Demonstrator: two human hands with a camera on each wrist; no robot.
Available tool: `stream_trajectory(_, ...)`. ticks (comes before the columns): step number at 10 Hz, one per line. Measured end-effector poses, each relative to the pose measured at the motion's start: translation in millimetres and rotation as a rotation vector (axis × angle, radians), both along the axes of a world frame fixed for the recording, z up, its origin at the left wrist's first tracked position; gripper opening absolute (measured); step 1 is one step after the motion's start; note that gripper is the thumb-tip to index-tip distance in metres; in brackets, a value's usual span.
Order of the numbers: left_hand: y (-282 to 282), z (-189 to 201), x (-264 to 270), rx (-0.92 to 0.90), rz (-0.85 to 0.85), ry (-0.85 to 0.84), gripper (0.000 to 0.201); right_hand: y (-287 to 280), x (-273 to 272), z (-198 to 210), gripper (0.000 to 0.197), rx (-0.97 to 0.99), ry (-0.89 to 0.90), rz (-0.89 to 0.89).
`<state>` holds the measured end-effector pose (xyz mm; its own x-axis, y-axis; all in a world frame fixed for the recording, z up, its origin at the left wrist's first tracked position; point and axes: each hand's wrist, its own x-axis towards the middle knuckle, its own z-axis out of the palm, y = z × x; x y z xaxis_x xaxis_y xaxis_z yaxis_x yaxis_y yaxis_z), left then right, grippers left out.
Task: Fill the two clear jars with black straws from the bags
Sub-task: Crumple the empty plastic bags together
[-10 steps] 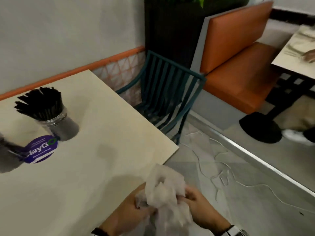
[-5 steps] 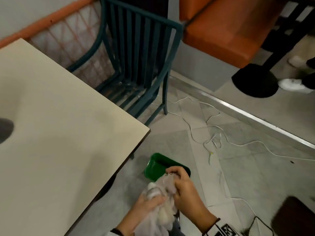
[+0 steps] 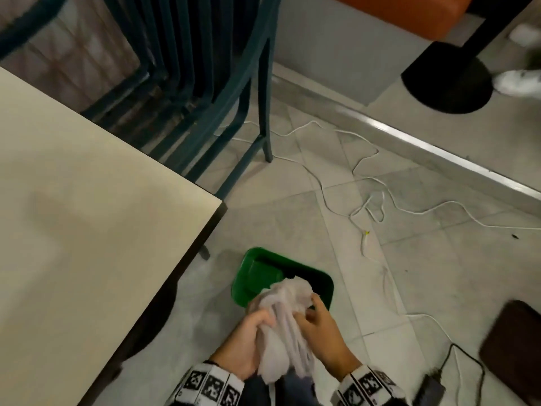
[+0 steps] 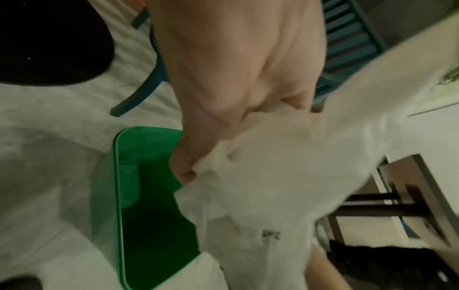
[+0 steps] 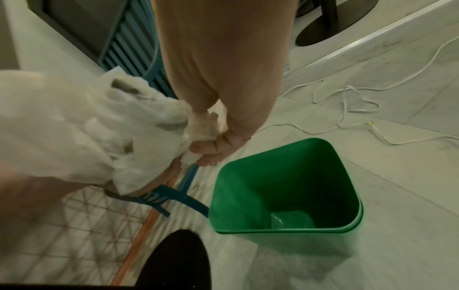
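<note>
Both hands hold a crumpled, empty-looking white plastic bag (image 3: 282, 312) over the floor, just above an open green bin (image 3: 251, 276). My left hand (image 3: 248, 341) grips the bag's left side with curled fingers. My right hand (image 3: 319, 329) pinches its right side. In the left wrist view the bag (image 4: 273, 176) bunches under the fingers (image 4: 186, 168) beside the bin (image 4: 139, 176). In the right wrist view the fingers (image 5: 211, 149) clutch the bag (image 5: 87, 127) next to the bin (image 5: 285, 186). No jars or straws are in view.
The cream table (image 3: 87, 230) fills the left, its corner close to the bin. A teal slatted chair (image 3: 205, 83) stands behind it. White cable (image 3: 322, 194) trails over the tiles. A black pedestal base (image 3: 448, 80) is far right; a power adapter (image 3: 427, 388) lies bottom right.
The view has swung down from the tabletop and its jar of straws to the floor. Both hands have carried the crumpled bag off the table edge to above the green bin.
</note>
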<state>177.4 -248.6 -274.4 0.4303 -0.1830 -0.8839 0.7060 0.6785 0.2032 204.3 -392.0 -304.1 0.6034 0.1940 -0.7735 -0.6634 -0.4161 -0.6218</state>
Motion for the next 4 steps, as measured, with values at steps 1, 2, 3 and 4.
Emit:
stream_trajectory(1, -5.5, -54.1, 14.7, 0.292, -0.134, -0.068, 0.046, -1.5, 18.8, -47.4, 0.024, -0.119, 0.019, 0.028)
stream_trajectory(2, -9.2, -93.0, 31.0, 0.597, -0.220, 0.003, 0.055, -3.8, 31.8, -97.8, 0.022, -0.171, 0.093, 0.027)
stream_trajectory(3, -6.6, -129.7, 46.7, 0.858, -0.457, 0.080, 0.035, -7.1, 33.7, -147.4, 0.022, -0.236, 0.176, -0.015)
stream_trajectory(4, -4.5, -157.4, 59.6, 0.921, -0.701, 0.096, 0.034, -13.9, 32.5, -187.8, 0.041, -0.230, 0.214, -0.026)
